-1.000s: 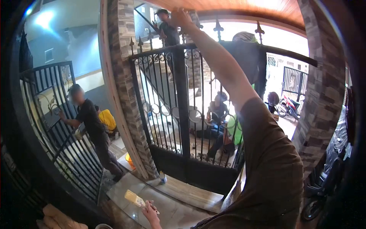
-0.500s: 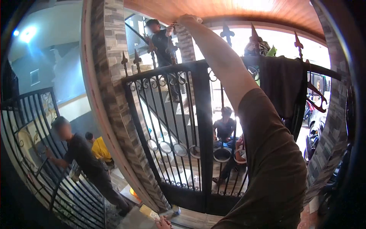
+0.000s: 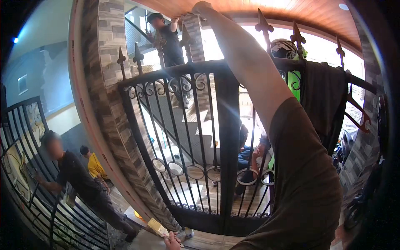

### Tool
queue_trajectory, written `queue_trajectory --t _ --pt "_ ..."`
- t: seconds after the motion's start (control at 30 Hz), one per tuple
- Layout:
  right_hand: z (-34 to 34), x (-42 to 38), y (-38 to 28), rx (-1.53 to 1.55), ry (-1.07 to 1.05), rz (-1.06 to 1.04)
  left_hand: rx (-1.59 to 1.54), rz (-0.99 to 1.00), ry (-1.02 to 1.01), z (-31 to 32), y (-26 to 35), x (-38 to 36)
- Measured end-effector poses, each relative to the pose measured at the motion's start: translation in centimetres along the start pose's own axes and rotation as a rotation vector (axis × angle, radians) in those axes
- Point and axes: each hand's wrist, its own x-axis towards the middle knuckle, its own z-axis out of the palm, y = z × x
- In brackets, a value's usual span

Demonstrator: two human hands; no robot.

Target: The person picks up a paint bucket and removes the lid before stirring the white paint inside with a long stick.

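While brush (image 3: 158,227) juts from closed left hand (image 3: 172,242), right hand (image 3: 201,8) well above, near ceiling (image 3: 291,10), grip unclear.

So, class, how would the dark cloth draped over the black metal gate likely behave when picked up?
The dark cloth would probably be floppy, as it hangs in loose folds. It may slip off if tugged from one side, since it seems simply draped over the black metal gate with no fastening in view.

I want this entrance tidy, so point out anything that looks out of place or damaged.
A dark cloth hangs over the top of the gate at right, an odd place for it. The wall at far left is unevenly coloured, perhaps unfinished. No spill shows.
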Motion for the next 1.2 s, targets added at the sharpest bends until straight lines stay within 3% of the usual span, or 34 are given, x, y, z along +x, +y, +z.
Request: queue_trajectory --t 0.1,0.17,0.23,0.27,0.4,0.5,0.53,0.63,0.7,0.77,0.83,0.87,1.0,1.1,1.2 --pt "-1.3 -0.2 2.7 0.052 0.066 0.056 0.067 0.011 -0.018 0.6 -0.2 -1.2" --pt "-2.5 -0.7 4.2 0.095 0.104 0.082 0.075 0.075 0.087 1.9 -0.7 -3.4" --pt "-3.9 -1.2 5.7 0.158 0.138 0.093 0.021 0.143 0.029 2.2 -1.1 -5.1" --pt "-4.6 -1.7 6.5 0.197 0.157 0.096 0.02 0.161 0.147 5.3 0.0 -8.5" --pt "-7.4 -4.3 8.8 0.36 0.214 0.094 -0.025 0.2 0.147 3.8 -3.3 -11.6" --pt "-8.3 -8.1 10.3 0.529 0.241 0.114 -0.08 0.215 0.227 3.7 -5.4 -15.8" --pt "-8.5 -9.3 10.6 0.606 0.251 0.128 0.17 0.326 0.326 7.0 -4.7 -19.8" --pt "-10.0 -13.9 10.7 0.91 0.305 0.206 0.016 0.271 0.177 2.5 -7.6 -21.1" --pt "-15.1 -21.2 9.6 1.093 0.419 0.351 0.004 0.335 0.271 3.8 -8.4 -25.0" --pt "-15.8 -25.3 9.5 1.213 0.379 0.405 -0.003 0.392 0.365 2.6 -9.1 -27.2" --pt "-19.0 -30.9 9.4 1.458 0.245 0.415 0.27 0.289 0.224 -2.3 -10.1 -27.2" --pt "-19.7 -33.6 9.2 1.543 0.224 0.401 0.249 0.506 0.303 2.7 -9.2 -33.0" --pt "-26.8 -45.1 8.8 1.94 -0.068 0.475 0.212 0.597 0.338 -2.2 -11.0 -39.7" --pt "-32.0 -54.7 8.0 2.148 -0.326 0.535 0.151 0.536 0.415 -2.6 -10.5 -49.8" --pt "-36.2 -64.4 5.9 2.233 -0.546 0.626 0.191 0.651 0.527 -4.2 -9.9 -59.0"
